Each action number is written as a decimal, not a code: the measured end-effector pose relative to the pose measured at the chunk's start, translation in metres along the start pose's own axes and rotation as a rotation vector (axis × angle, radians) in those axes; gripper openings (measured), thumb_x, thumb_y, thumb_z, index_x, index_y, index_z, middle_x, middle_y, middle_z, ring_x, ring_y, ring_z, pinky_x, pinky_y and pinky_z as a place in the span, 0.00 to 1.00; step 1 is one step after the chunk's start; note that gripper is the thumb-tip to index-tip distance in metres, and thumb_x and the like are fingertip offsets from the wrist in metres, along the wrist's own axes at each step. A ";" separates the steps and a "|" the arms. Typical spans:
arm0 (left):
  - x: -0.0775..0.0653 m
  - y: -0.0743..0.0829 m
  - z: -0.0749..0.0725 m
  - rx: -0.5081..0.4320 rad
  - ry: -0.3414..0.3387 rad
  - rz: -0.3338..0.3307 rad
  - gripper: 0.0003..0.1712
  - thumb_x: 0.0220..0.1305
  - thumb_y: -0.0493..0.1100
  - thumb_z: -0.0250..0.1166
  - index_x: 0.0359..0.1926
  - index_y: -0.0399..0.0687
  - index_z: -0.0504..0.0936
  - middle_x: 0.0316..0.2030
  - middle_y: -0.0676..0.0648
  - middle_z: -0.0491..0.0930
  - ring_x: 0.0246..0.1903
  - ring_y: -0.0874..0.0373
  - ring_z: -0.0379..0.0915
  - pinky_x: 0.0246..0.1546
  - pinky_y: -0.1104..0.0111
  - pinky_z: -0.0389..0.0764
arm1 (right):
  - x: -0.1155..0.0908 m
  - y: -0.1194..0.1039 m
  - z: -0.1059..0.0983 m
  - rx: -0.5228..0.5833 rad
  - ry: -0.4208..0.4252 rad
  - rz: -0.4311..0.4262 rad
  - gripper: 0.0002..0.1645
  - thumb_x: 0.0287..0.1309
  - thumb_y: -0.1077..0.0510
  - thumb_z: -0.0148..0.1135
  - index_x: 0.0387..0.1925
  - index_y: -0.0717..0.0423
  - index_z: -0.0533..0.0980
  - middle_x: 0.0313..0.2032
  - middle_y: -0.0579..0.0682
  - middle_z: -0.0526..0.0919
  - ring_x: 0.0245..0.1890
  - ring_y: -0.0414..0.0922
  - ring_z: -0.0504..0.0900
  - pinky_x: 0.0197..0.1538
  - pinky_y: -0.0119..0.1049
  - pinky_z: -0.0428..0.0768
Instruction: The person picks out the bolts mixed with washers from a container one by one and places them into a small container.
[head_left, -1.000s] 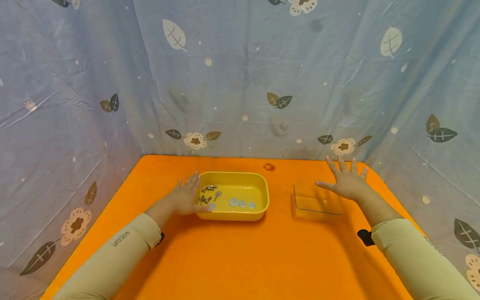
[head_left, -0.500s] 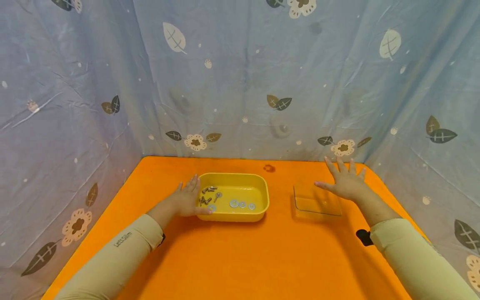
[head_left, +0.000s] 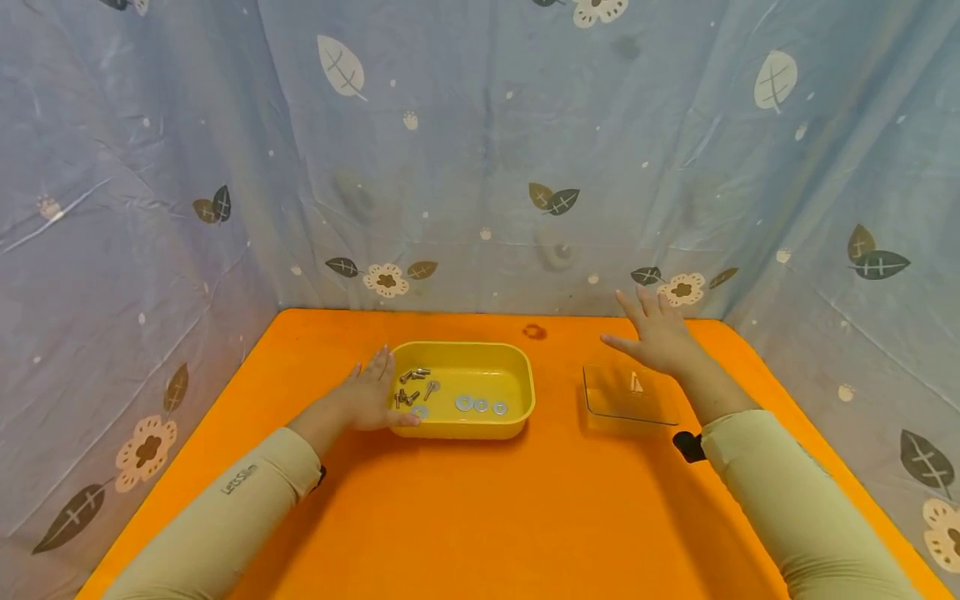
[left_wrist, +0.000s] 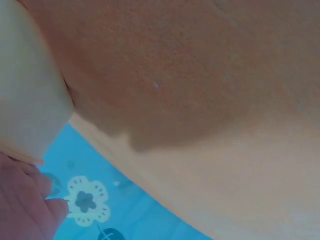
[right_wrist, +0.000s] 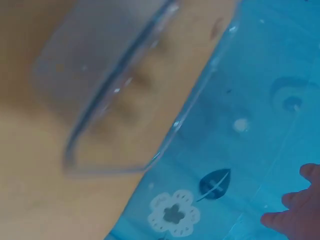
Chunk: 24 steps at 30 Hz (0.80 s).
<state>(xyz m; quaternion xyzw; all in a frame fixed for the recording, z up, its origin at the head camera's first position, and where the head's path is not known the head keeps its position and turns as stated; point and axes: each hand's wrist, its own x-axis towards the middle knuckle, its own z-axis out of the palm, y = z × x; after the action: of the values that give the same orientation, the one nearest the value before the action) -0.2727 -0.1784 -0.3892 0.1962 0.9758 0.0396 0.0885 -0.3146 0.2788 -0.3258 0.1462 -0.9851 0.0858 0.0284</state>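
Observation:
A yellow tray [head_left: 487,379] stands on the orange tabletop, left of centre in the head view. Short metal screws [head_left: 408,397] lie at its left end, and flat washers [head_left: 465,403] are spread along its front part. My left hand [head_left: 363,400] is at the tray's left end, fingers straight, its thumb along the front left corner. To the right stands a clear plastic box [head_left: 633,419], whose rim also shows large in the right wrist view. My right hand [head_left: 662,337] hovers above and behind this box with spread fingers, holding nothing.
The orange tabletop [head_left: 450,517] runs back to a blue patterned curtain [head_left: 480,167] that hangs behind and on both sides. A brown ring-shaped stain [head_left: 535,332] marks the tabletop near the rear edge.
My right hand has moved to the left and slightly up, now over the clear box's rear part. My left hand stays at the tray, and the screws and washers lie as before.

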 end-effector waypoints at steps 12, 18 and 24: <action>0.000 0.000 0.005 0.025 0.009 -0.012 0.74 0.40 0.84 0.46 0.68 0.29 0.37 0.69 0.33 0.29 0.68 0.42 0.29 0.64 0.45 0.39 | 0.040 -0.056 0.002 0.303 0.009 -0.106 0.48 0.57 0.37 0.54 0.71 0.49 0.46 0.69 0.58 0.51 0.67 0.59 0.49 0.64 0.58 0.50; -0.001 -0.001 0.002 0.030 0.014 -0.007 0.73 0.41 0.84 0.47 0.68 0.28 0.38 0.69 0.32 0.32 0.68 0.41 0.31 0.64 0.46 0.40 | 0.058 -0.081 0.005 0.412 0.055 -0.095 0.42 0.57 0.40 0.57 0.69 0.48 0.54 0.67 0.55 0.58 0.66 0.55 0.56 0.64 0.54 0.56; -0.001 -0.002 0.001 0.002 0.009 -0.001 0.72 0.43 0.81 0.50 0.68 0.28 0.38 0.68 0.32 0.30 0.68 0.41 0.29 0.64 0.46 0.41 | 0.075 -0.103 0.012 0.457 0.030 -0.080 0.38 0.58 0.41 0.56 0.67 0.49 0.60 0.64 0.54 0.64 0.64 0.55 0.60 0.62 0.52 0.60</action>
<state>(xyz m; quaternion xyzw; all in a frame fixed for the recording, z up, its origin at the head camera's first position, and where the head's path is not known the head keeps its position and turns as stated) -0.2723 -0.1808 -0.3900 0.1954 0.9764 0.0392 0.0837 -0.3562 0.1581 -0.3146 0.1864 -0.9329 0.3077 0.0128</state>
